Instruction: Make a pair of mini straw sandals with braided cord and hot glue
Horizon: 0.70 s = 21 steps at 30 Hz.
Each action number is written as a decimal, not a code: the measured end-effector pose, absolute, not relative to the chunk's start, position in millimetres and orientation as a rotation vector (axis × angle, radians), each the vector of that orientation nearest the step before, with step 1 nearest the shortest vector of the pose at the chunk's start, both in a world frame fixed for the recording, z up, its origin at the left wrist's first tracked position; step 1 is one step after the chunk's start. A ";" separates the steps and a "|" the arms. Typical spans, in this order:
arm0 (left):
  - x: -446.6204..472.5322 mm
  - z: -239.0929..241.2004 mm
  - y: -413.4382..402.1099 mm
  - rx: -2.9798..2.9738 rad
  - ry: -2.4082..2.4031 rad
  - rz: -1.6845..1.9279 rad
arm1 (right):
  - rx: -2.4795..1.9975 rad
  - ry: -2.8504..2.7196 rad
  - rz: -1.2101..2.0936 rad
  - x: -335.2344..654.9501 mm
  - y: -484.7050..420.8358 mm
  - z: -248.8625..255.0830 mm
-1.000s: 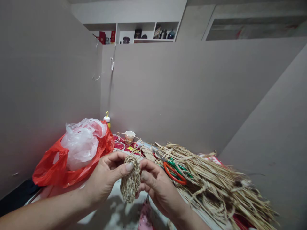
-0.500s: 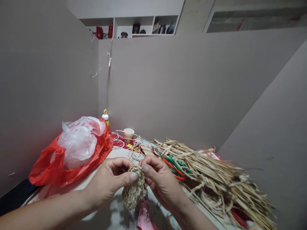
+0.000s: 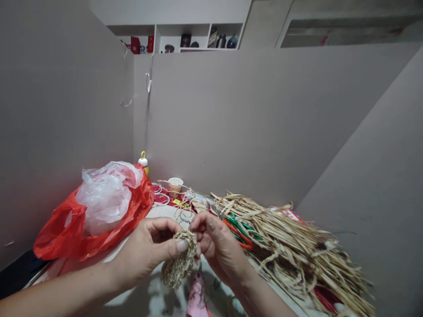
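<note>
A small piece of braided straw [image 3: 178, 269], coiled and pale brown, hangs between my hands above the table. My left hand [image 3: 153, 244] is closed on its upper edge, thumb on the near face. Close against its right side is my right hand [image 3: 220, 246], with fingers curled in; whatever they pinch is hidden or too thin to make out. Just below the straw piece lies a pink tool [image 3: 197, 295] with a dark pointed tip, resembling a glue gun.
A large bundle of dry straw [image 3: 297, 237] covers the right side, with orange- and green-handled scissors [image 3: 243, 235] beside it. A red plastic bag [image 3: 62, 233] holding clear plastic [image 3: 105, 202] sits left. Behind are a paper cup [image 3: 175, 187], white rings [image 3: 161, 199] and a yellow-white bottle [image 3: 143, 164].
My right thumb has lifted off the straw piece's edge and the right fingers have shifted. The straw piece has tilted a little left, still in my left hand. The view has moved slightly.
</note>
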<state>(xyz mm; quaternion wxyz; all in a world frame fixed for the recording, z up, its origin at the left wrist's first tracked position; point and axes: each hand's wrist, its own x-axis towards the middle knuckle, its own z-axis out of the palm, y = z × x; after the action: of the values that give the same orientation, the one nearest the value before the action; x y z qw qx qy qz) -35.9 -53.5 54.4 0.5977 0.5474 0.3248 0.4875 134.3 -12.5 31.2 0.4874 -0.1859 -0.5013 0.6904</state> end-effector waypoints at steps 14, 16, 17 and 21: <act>-33.8 57.6 -57.9 1.336 0.784 1.130 | -0.437 -1.837 0.885 148.1 -25.8 51.0; -33.8 57.3 -58.9 1.346 0.783 1.121 | -0.428 -1.817 0.878 147.0 -25.5 49.2; -33.8 57.2 -59.2 1.340 0.785 1.116 | -0.425 -1.809 0.878 146.5 -25.4 48.2; -36.3 58.5 -56.8 1.316 0.769 1.168 | -0.431 -1.748 0.990 146.4 -25.9 45.2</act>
<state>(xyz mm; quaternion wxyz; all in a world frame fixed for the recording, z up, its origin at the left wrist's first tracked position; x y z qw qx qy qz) -36.3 -56.8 58.5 0.5734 0.5614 0.3281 0.4984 146.4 -25.9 45.2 0.5170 -0.1796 -0.7283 0.4123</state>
